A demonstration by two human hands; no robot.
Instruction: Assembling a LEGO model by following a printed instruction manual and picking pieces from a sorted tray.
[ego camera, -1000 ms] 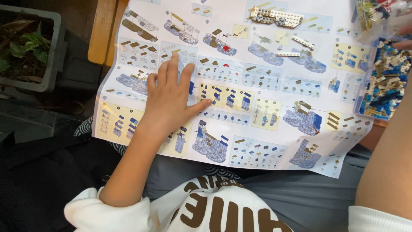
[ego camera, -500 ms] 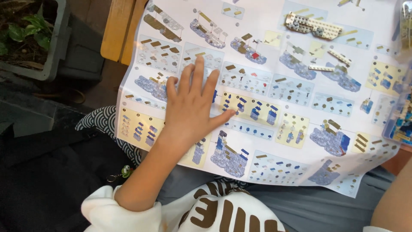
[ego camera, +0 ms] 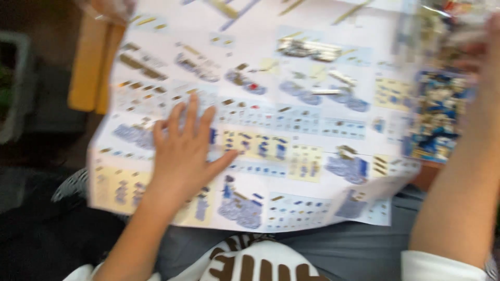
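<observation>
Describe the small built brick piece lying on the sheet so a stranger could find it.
Start at the big instruction sheet spread over the lap. Look near its top, right of centre, well beyond the left hand. The grey-tan brick assembly is a real raised object, long and flat, unlike the printed pictures around it.

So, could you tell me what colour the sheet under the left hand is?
Mostly white instruction sheet, with pale yellow and blue panels; head view.

One instruction sheet (ego camera: pixel 291 119), two hands, perhaps one blurred brick pile (ego camera: pixel 435 119)
</observation>
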